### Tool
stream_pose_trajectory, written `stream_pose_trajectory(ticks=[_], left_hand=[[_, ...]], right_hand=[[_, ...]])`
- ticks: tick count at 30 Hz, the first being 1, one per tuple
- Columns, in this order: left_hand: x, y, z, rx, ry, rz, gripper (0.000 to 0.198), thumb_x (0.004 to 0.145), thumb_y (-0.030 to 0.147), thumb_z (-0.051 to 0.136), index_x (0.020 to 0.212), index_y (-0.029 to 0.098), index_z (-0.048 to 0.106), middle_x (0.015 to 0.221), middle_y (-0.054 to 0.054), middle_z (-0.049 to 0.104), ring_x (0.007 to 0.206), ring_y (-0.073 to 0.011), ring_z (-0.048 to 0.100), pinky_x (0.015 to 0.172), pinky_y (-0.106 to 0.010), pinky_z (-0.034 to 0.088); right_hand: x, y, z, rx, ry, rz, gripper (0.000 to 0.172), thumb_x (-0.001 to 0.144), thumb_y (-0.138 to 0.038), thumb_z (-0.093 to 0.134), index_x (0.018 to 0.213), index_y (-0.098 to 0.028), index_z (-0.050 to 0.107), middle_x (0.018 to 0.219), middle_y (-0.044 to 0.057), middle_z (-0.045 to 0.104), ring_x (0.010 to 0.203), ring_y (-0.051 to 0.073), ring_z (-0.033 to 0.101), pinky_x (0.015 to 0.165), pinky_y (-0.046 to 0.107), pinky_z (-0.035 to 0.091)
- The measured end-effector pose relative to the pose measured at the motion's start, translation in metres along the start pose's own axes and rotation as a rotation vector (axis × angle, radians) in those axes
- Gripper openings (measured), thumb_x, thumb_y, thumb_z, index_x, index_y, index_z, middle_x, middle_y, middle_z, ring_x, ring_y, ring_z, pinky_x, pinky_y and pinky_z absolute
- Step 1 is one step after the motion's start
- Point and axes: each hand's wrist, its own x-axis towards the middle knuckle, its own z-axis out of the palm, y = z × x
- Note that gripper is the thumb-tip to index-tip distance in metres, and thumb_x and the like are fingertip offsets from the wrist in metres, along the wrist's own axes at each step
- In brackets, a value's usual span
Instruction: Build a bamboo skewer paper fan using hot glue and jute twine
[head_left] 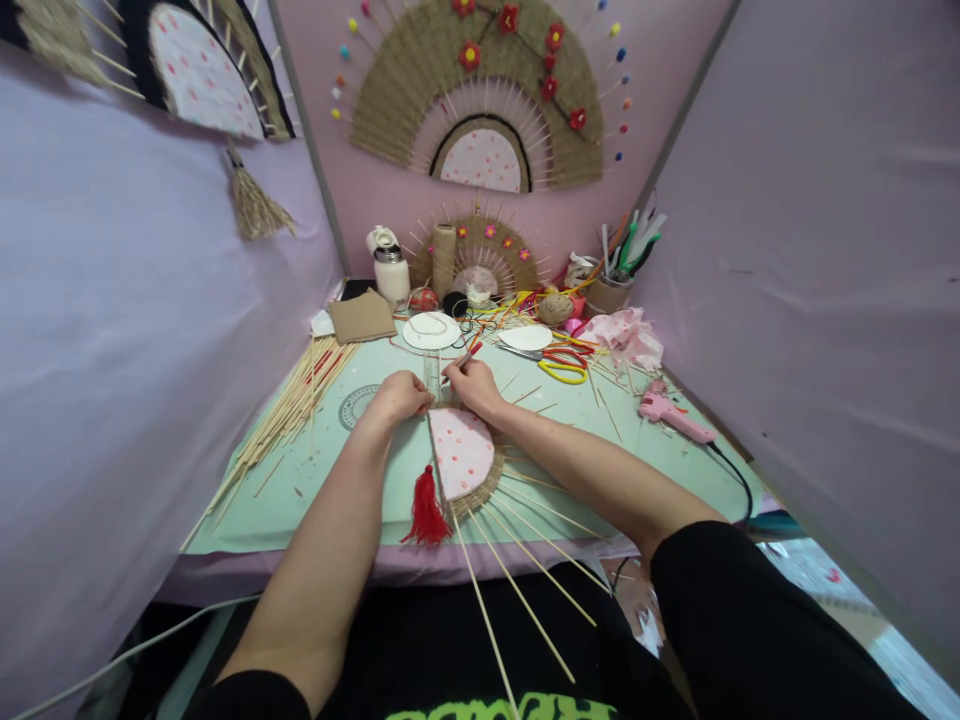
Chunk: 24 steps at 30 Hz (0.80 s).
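Note:
A half-round fan piece point(463, 448) lies at the table's near edge, its white face dotted with pink and edged in brown twine. Thin wooden sticks point(529, 572) spread from its curved side, the nearest ones reaching over the edge. A red tassel point(428, 508) hangs by its straight side. Just beyond the fan, my left hand point(405, 396) is closed on the side of a clear ruler point(431, 368), fingertips partly hidden. My right hand point(475, 386) grips a red pen point(469, 355), its tip slanting down beside the ruler.
Loose sticks point(289, 410) and a protractor point(358, 407) lie left. Scissors point(562, 370), white discs point(432, 330) and pink cloth point(628, 335) are farther back. A pink glue gun point(675, 412) with a cord rests right. A bottle point(391, 275) and finished fans point(480, 90) stand behind.

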Motion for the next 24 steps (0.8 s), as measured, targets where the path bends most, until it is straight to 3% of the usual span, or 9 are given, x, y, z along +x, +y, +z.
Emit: stream_pose_trajectory(ticks=[7,12,16,19,21,24], left_hand=[[0.0,-0.009,-0.002,-0.177,0.017,-0.001,0.016,0.069,0.029,0.057,0.062,0.016,0.062,0.056,-0.002,0.063,0.053,-0.012,0.056,0.052,-0.021,0.04],[0.003,-0.018,-0.003,-0.268,0.067,-0.036,0.015,0.071,0.029,0.057,0.065,0.016,0.062,0.06,-0.003,0.065,0.055,-0.0119,0.058,0.054,-0.02,0.043],[0.005,-0.022,-0.002,-0.265,0.071,-0.049,0.014,0.069,0.029,0.06,0.062,0.017,0.061,0.056,-0.002,0.064,0.053,-0.0121,0.057,0.053,-0.021,0.042],[0.005,-0.023,-0.002,-0.25,0.063,-0.051,0.015,0.069,0.029,0.06,0.06,0.017,0.061,0.055,-0.002,0.064,0.052,-0.0124,0.057,0.053,-0.021,0.041],[0.004,-0.023,-0.003,-0.24,0.054,-0.045,0.016,0.069,0.028,0.06,0.059,0.016,0.062,0.055,-0.002,0.064,0.052,-0.0126,0.057,0.054,-0.022,0.041],[0.001,-0.021,-0.003,-0.223,0.037,-0.032,0.017,0.07,0.027,0.059,0.057,0.016,0.062,0.053,-0.003,0.063,0.05,-0.0123,0.055,0.054,-0.023,0.04]], right_hand=[[0.001,-0.003,-0.008,0.079,0.01,-0.002,0.023,0.082,-0.026,0.047,0.074,-0.015,0.066,0.06,0.001,0.062,0.06,0.013,0.058,0.059,0.021,0.042],[-0.008,-0.002,-0.025,0.157,-0.136,-0.079,0.029,0.09,-0.028,0.039,0.107,-0.019,0.06,0.056,-0.005,0.058,0.048,0.01,0.052,0.056,0.021,0.043],[-0.026,0.0,-0.043,-0.012,-0.337,-0.295,0.025,0.086,-0.03,0.052,0.107,-0.019,0.06,0.085,0.002,0.069,0.077,0.014,0.062,0.074,0.027,0.046],[-0.042,0.001,-0.052,-0.152,-0.516,-0.463,0.042,0.077,-0.034,0.067,0.115,-0.018,0.057,0.115,0.009,0.064,0.101,0.021,0.06,0.086,0.033,0.044],[-0.051,0.001,-0.054,-0.218,-0.589,-0.54,0.056,0.073,-0.037,0.072,0.122,-0.017,0.053,0.121,0.012,0.06,0.107,0.025,0.057,0.091,0.037,0.042],[-0.061,0.002,-0.052,-0.292,-0.596,-0.576,0.064,0.074,-0.043,0.071,0.127,-0.015,0.048,0.123,0.015,0.059,0.108,0.028,0.055,0.094,0.043,0.038]])
